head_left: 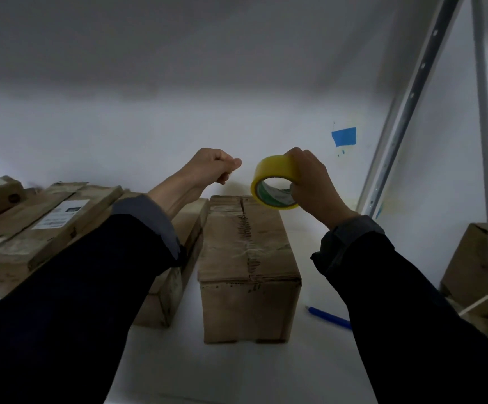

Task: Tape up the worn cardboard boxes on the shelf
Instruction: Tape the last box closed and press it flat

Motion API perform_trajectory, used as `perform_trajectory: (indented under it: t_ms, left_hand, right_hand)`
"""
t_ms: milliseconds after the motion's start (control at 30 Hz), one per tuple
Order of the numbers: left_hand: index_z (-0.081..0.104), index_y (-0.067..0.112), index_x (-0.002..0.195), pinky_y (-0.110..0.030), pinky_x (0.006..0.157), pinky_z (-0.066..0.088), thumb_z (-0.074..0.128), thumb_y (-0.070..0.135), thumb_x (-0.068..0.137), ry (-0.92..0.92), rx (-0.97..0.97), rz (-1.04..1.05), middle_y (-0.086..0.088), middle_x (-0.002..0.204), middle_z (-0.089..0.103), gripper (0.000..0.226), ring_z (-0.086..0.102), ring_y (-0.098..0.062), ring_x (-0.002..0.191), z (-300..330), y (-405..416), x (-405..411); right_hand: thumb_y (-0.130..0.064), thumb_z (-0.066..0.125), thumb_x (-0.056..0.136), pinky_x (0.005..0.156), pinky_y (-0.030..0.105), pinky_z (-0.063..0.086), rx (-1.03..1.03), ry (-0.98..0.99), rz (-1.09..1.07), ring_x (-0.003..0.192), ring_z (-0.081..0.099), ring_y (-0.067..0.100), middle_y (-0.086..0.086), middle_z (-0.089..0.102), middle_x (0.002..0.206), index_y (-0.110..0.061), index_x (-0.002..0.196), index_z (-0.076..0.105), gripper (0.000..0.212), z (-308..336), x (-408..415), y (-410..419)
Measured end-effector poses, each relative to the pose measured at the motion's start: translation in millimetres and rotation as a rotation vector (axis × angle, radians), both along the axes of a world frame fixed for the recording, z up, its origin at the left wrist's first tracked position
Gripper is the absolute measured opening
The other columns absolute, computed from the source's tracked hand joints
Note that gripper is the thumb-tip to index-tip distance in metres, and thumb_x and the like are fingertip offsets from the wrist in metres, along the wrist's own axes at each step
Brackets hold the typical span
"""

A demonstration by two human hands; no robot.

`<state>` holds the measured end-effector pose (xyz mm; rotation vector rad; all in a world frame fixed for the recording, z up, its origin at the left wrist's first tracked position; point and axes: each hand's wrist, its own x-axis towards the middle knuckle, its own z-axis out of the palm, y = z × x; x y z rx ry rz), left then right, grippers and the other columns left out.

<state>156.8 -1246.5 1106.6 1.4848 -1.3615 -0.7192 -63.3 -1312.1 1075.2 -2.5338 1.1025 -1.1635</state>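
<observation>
A: Left hand (215,166) is curled by the yellow tape roll (274,182); whether it pinches a tape end, I can't tell.

B: Right hand (312,185) grips it above the worn box (248,258) on the shelf (161,363). Pulled crooked, tape could miss the split seam.

two hands (216,166) (312,185), one yellow tape roll (273,182), about five cardboard boxes (248,269), one blue pen (328,316).
</observation>
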Motion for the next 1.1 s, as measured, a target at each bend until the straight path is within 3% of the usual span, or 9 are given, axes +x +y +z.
perform_trajectory:
  t_ms: [167, 300, 467, 667, 833, 933, 1100]
  left_hand:
    - [0.058, 0.008, 0.074, -0.018, 0.056, 0.048, 0.066, 0.016, 0.097, 0.088, 0.033, 0.054, -0.005, 0.067, 0.054, 0.025, 0.049, -0.012, 0.059, -12.4, -23.7, -3.1]
    - [0.058, 0.008, 0.074, -0.018, 0.057, 0.048, 0.065, 0.015, 0.097, 0.073, 0.049, 0.157, -0.004, 0.070, 0.054, 0.025, 0.049, -0.012, 0.061, -15.8, -30.8, 15.2]
    - [0.058, 0.004, 0.085, -0.028, 0.068, 0.046, 0.065, 0.015, 0.097, 0.085, 0.188, 0.251, -0.008, 0.074, 0.053, 0.017, 0.048, -0.016, 0.064, -39.1, -28.5, 62.8]
    - [0.064, 0.007, 0.078, -0.021, 0.050, 0.041, 0.067, 0.012, 0.095, 0.184, 0.302, 0.263, -0.004, 0.061, 0.051, 0.018, 0.044, -0.013, 0.050, -82.6, -35.4, 65.0]
    - [0.057, 0.010, 0.094, -0.015, 0.040, 0.036, 0.062, 0.018, 0.100, 0.234, 0.352, 0.223, -0.004, 0.067, 0.044, 0.011, 0.038, -0.011, 0.055, -101.7, -39.5, 68.9]
    - [0.058, 0.007, 0.099, -0.015, 0.038, 0.037, 0.062, 0.014, 0.099, 0.278, 0.354, 0.234, -0.005, 0.069, 0.045, 0.008, 0.038, -0.011, 0.055, -103.9, -41.9, 69.6]
    - [0.062, 0.010, 0.088, -0.014, 0.040, 0.040, 0.062, 0.011, 0.098, 0.309, 0.389, 0.241, -0.003, 0.071, 0.050, 0.010, 0.041, -0.009, 0.056, -106.4, -46.3, 73.6]
  right_hand:
    - [0.004, 0.057, 0.073, 0.067, 0.041, 0.037, -0.101, -0.030, -0.068, 0.091, 0.047, 0.034, 0.017, 0.046, 0.104, -0.003, 0.107, 0.051, 0.035, -7.5, 8.0, -17.3]
    - [0.010, 0.059, 0.072, 0.068, 0.037, 0.033, -0.096, -0.048, -0.181, 0.093, 0.049, 0.033, 0.015, 0.054, 0.101, -0.007, 0.103, 0.052, 0.037, -26.3, 2.5, -44.0]
    - [0.019, 0.045, 0.061, 0.067, 0.036, 0.035, 0.044, -0.078, -0.280, 0.086, 0.053, 0.036, 0.014, 0.056, 0.092, -0.003, 0.099, 0.055, 0.045, -47.6, -17.6, -72.4]
    - [0.019, 0.050, 0.063, 0.067, 0.036, 0.034, 0.050, 0.040, -0.278, 0.089, 0.053, 0.038, 0.018, 0.059, 0.095, -0.004, 0.102, 0.058, 0.047, -79.0, -17.3, -82.6]
    - [0.020, 0.050, 0.061, 0.069, 0.032, 0.028, 0.063, 0.022, -0.265, 0.090, 0.050, 0.034, 0.016, 0.060, 0.097, -0.004, 0.105, 0.061, 0.051, -94.0, -17.3, -84.5]
    - [0.020, 0.050, 0.061, 0.069, 0.032, 0.028, 0.060, 0.009, -0.257, 0.088, 0.048, 0.032, 0.016, 0.060, 0.097, -0.004, 0.105, 0.061, 0.051, -96.0, -16.3, -88.3]
    - [0.021, 0.050, 0.061, 0.071, 0.033, 0.032, 0.070, 0.001, -0.253, 0.092, 0.052, 0.037, 0.018, 0.061, 0.098, -0.003, 0.105, 0.061, 0.051, -97.6, -15.1, -95.4]
